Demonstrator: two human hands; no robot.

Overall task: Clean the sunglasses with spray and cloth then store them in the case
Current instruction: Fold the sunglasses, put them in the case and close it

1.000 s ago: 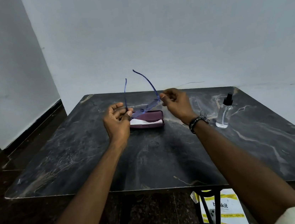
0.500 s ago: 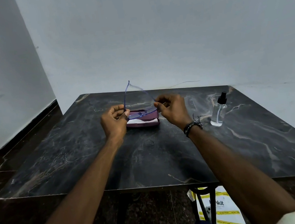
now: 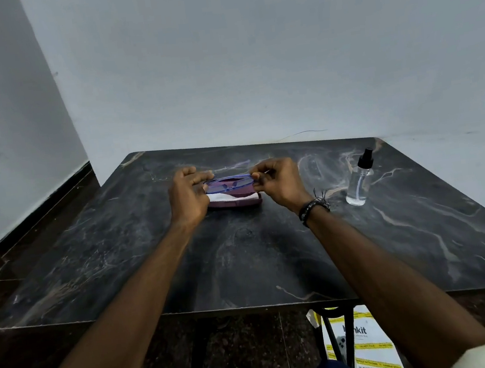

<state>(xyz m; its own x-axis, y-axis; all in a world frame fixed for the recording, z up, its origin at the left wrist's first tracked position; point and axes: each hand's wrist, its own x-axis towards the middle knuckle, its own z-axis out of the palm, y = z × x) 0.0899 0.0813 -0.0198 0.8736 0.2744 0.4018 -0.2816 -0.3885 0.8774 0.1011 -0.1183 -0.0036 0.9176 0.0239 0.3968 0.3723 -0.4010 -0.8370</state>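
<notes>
Blue-framed sunglasses point(image 3: 229, 184) with their arms folded flat hover just above a maroon case point(image 3: 237, 203) at the middle of the dark marble table point(image 3: 244, 260). My left hand point(image 3: 189, 196) grips the left end of the frame. My right hand point(image 3: 278, 184) pinches the right end. A white cloth point(image 3: 221, 198) lies inside the open case under the glasses. A clear spray bottle point(image 3: 359, 178) with a black nozzle stands upright to the right, apart from both hands.
A white wall rises just behind the table's far edge. Below the table's near edge, a printed white bag point(image 3: 365, 349) leans against a black metal leg point(image 3: 336, 334) on the dark floor.
The sunglasses' arms, raised a second ago, have folded down flat. Both hands have lowered the frame towards the case.
</notes>
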